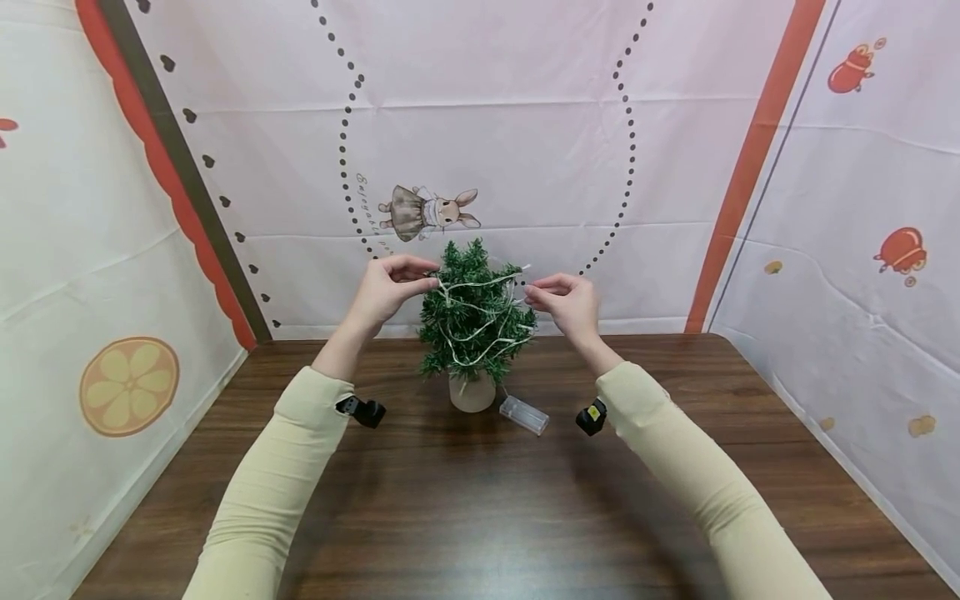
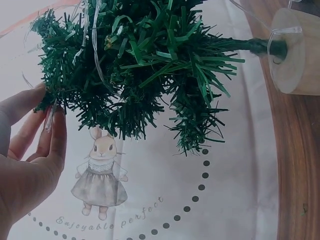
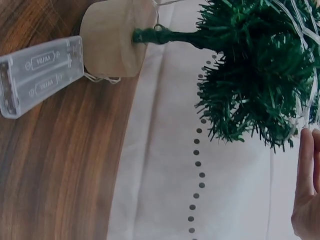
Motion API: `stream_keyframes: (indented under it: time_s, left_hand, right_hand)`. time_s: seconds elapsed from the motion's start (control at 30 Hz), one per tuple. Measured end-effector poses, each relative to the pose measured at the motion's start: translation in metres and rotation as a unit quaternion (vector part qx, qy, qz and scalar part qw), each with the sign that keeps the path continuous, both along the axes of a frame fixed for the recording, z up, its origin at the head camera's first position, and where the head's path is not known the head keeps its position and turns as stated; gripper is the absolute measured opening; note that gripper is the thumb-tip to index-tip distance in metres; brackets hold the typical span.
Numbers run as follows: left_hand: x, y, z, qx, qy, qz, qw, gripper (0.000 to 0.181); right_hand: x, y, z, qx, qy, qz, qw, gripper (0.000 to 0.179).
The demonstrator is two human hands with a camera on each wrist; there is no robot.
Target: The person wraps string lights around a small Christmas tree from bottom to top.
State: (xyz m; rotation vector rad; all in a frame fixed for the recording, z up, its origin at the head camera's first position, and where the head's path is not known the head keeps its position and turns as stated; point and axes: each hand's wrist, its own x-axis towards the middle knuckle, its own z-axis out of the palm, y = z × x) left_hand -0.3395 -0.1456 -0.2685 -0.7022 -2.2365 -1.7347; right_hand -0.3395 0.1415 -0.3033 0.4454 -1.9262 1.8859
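Note:
A small artificial Christmas tree (image 1: 480,321) stands upright on its round wooden base (image 1: 472,392). Fairy lights (image 1: 486,284) on thin pale wire wind loosely across its branches. At the tree's upper left, my left hand (image 1: 392,287) pinches the wire beside a branch tip; in the left wrist view a strand (image 2: 49,120) passes by those fingers. On the other side, my right hand (image 1: 564,304) has thumb and fingertips together on the wire. The right wrist view shows only part of this hand (image 3: 307,195), at the strands, with the thumb out of sight.
A clear battery box (image 1: 524,414) lies on the brown wooden table (image 1: 465,517), just right of the tree base, with its wire leading toward the tree. Printed cloth (image 1: 487,150) hangs behind and at both sides. Each sleeve cuff carries a small black camera (image 1: 592,417).

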Motion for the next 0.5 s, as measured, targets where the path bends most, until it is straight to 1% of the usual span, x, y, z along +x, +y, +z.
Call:
stream_keyframes:
  time_s: [0.07,0.17,0.27,0.37,0.43,0.5]
  left_hand:
    - [-0.003,-0.001,-0.003,0.000,0.004,0.004,1.0000,0.031]
    - [-0.003,-0.001,-0.003,-0.002,0.006,0.007,0.9999,0.031]
    - [-0.004,-0.001,-0.003,-0.007,0.005,0.010,0.9999,0.032]
    - [-0.004,0.000,-0.002,-0.007,-0.001,0.009,0.9999,0.032]
    - [-0.002,0.000,0.000,-0.004,-0.006,0.005,1.0000,0.032]
    - [0.002,0.001,0.002,0.000,-0.009,0.001,1.0000,0.031]
  right_hand:
    - [0.006,-0.005,0.005,-0.005,-0.005,-0.001,1.0000,0.022]
    - [0.015,-0.010,0.013,-0.017,-0.012,-0.007,0.9998,0.021]
    - [0.016,-0.013,0.015,-0.029,-0.005,-0.023,0.9993,0.021]
    - [0.015,-0.016,0.012,-0.030,0.003,-0.027,0.9992,0.021]
    - [0.010,-0.017,0.006,-0.026,0.004,-0.023,0.9994,0.020]
    - [0.006,-0.018,0.000,-0.013,0.003,-0.024,0.9996,0.020]
